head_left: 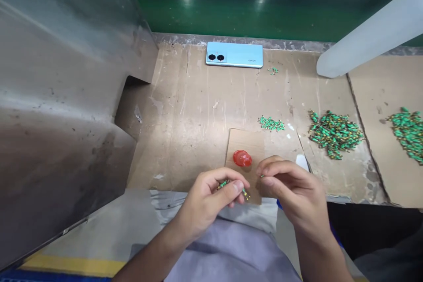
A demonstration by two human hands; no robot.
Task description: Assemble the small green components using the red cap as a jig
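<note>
My left hand (211, 198) is closed on a small bundle of green parts with yellow tips (228, 183), held near the front edge of the bench. Close beside it, my right hand (291, 187) pinches a tiny green piece (262, 176) between thumb and forefinger. Both hands hover over a small cardboard square (246, 141) that carries a red cap (242, 158). A small heap of green parts (271, 124) lies just beyond that square.
A larger pile of green and yellow parts (335, 133) lies to the right, another pile (408, 132) at the far right. A light blue phone (234, 54) lies at the back. A grey metal housing (66, 97) fills the left; a white tube (370, 31) juts in at upper right.
</note>
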